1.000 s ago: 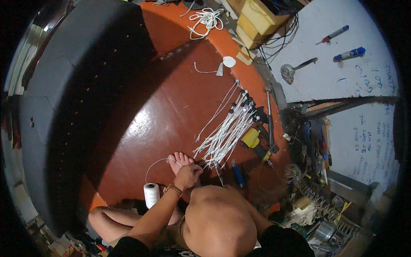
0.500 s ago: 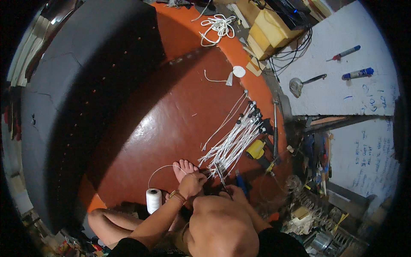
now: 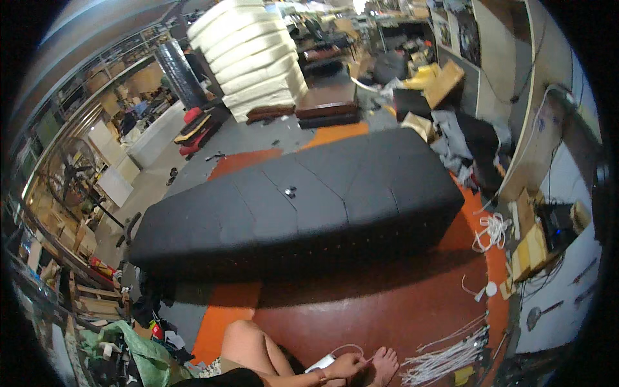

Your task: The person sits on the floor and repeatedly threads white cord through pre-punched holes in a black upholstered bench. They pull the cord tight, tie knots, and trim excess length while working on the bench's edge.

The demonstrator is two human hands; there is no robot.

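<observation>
At the lower edge, my left hand (image 3: pixel 348 366) is closed with its fingertips pinched on a white cord (image 3: pixel 350 346). This cord loops up from a white spool (image 3: pixel 320 363) beside my wrist. My bare foot (image 3: pixel 385 365) rests on the red-brown floor sheet just right of that hand. Further right lies a bundle of cut white cords (image 3: pixel 445 358), spread roughly side by side. My right hand is out of the picture.
A long black padded upholstered piece (image 3: pixel 303 200) spans the floor ahead. A coiled white rope (image 3: pixel 492 232) and a white disc (image 3: pixel 491 289) lie on the right. Part of a yellow tool (image 3: pixel 463 375) shows beside the cords. Cream foam blocks (image 3: pixel 251 58) are stacked far off.
The view has tilted up and away, bringing the workshop into sight. My right hand and the scissors-like tool by it have dropped out of view. My left hand stays near the foot.
</observation>
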